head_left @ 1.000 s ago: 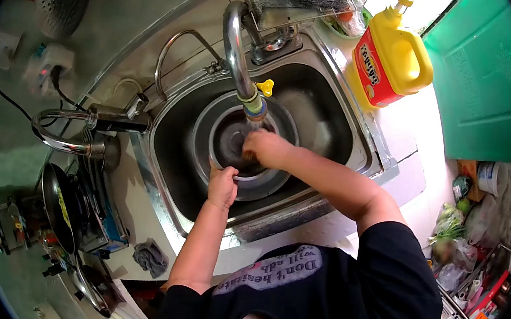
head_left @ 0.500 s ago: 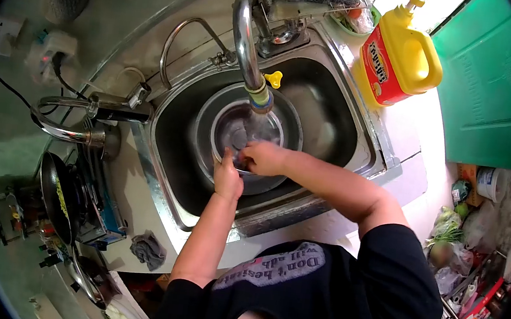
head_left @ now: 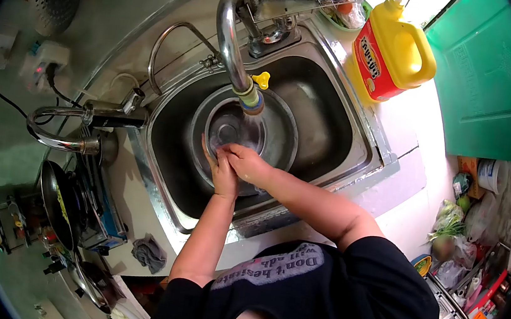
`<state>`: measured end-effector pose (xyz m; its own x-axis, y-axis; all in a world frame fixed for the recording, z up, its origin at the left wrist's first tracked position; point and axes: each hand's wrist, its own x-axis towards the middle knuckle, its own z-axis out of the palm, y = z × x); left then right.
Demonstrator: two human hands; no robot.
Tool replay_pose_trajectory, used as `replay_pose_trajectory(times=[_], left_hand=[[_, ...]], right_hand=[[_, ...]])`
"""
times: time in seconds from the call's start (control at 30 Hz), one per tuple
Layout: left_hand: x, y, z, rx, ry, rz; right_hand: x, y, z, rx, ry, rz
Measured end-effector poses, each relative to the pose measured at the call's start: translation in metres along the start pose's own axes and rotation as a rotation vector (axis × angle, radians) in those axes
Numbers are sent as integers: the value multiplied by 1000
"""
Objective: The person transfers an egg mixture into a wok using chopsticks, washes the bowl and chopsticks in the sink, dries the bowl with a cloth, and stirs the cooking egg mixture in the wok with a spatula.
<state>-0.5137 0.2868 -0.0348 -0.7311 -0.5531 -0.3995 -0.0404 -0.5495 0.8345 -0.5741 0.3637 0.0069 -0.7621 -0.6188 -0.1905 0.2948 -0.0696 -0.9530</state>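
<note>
"Left hand (head_left: 225, 180) looks closed on the bowl (head_left: 228, 134), inside the basin (head_left: 282, 153)!"

"Right hand (head_left: 250, 165) curls beside it, hold unclear; a steady rim under the tap (head_left: 227, 30) works best."

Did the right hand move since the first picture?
Yes. Compared with the faucet, the right hand has moved away from the spout, toward the person's body.

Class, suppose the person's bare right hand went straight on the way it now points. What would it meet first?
Most likely the bare left hand, just ahead of the right hand's fingers; whether the two touch or one lies slightly above is unclear.
</note>
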Motion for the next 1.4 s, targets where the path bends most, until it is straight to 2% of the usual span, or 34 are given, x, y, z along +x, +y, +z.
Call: replay_pose_trajectory(times=[0.03, 0.1, 0.13, 0.17, 0.2, 0.23, 0.3, 0.33, 0.37, 0.43, 0.5, 0.57, 0.6, 0.63, 0.67, 0.7, 0.77, 0.8, 0.87, 0.9, 0.93, 0.97, 1.0, 1.03, 1.07, 1.1, 1.17, 1.23, 1.27, 1.3, 1.37, 1.4], left_hand=[[-3, 6, 3, 2, 2, -3], [-11, 30, 19, -128, 28, -156], [-11, 34, 19, -112, 35, -133], [-12, 34, 18, -114, 39, -133], [-9, 34, 18, -23, 50, -13], [-5, 34, 19, 66, 58, 113], [-3, 34, 17, 73, 144, 95], [-2, 36, 13, -32, 132, -44], [1, 37, 9, -139, 113, -181], [6, 32, 6, -183, 116, -242], [6, 26, 16, -216, 75, -341], [6, 22, 31, -228, 82, -359], [5, 19, 38, 247, 173, -84], [6, 16, 42, 717, 260, 200], [8, 14, 47, 1104, 387, 687], [6, 16, 47, 1097, 390, 686], [-11, 45, 59, 1633, -499, 811], [-8, 36, 48, 1559, -660, 915], [-3, 34, 43, 1475, -618, 880], [-1, 33, 41, 1391, -574, 839], [-1, 33, 45, 1263, -439, 759], [-1, 34, 51, 1263, -439, 761], [-2, 35, 55, 1136, -218, 590], [-1, 35, 58, 996, -3, 421], [2, 32, 59, 984, 26, 400], [2, 30, 59, 983, 29, 401], [0, 26, 59, 906, 111, 417], [-7, 26, 58, 1000, 138, 446], [-11, 27, 60, 990, 140, 437], [-13, 28, 60, 982, 138, 426], [-7, 32, 58, 952, 117, 386], [-2, 34, 57, 954, 135, 391]], right_hand=[[-2, -6, -1, 2, 1, 3], [-5, -16, -12, -359, -177, -223], [-9, -10, -20, -584, -185, -474], [-5, 1, -37, -836, -243, -554], [3, 7, -58, -1089, -300, -633], [9, 2, -76, -1168, -208, -680], [29, 2, -99, -1106, 39, -593], [37, 0, -105, -821, 307, -652], [37, 0, -109, -825, 302, -656], [36, -6, -116, -214, 397, -26], [24, -11, -103, -133, 261, 131], [21, -6, -101, -98, 206, 144], [22, -7, -106, -103, 203, 141], [22, -14, -111, -264, 221, 133], [23, -19, -114, -426, 238, 126], [27, -20, -117, -433, 236, 125], [36, -23, -125, -576, 239, 97], [41, -25, -127, -578, 241, 96], [50, -30, -125, -388, 230, 235], [51, -30, -120, -389, 228, 234], [52, -36, -111, -326, 305, 88], [51, -41, -101, -261, 380, -58], [49, -45, -92, -385, 375, -158], [47, -34, -80, -273, 284, -213], [39, -37, -69, -418, 115, -325], [43, -21, -62, -541, 27, -677], [35, -33, -49, -644, 22, -819], [52, -17, -57, -498, 91, -190], [65, -30, -68, -558, 110, -189], [65, -40, -77, -409, 66, 120], [61, -42, -68, -357, 124, 78], [64, -28, -58, -386, 127, -15]])
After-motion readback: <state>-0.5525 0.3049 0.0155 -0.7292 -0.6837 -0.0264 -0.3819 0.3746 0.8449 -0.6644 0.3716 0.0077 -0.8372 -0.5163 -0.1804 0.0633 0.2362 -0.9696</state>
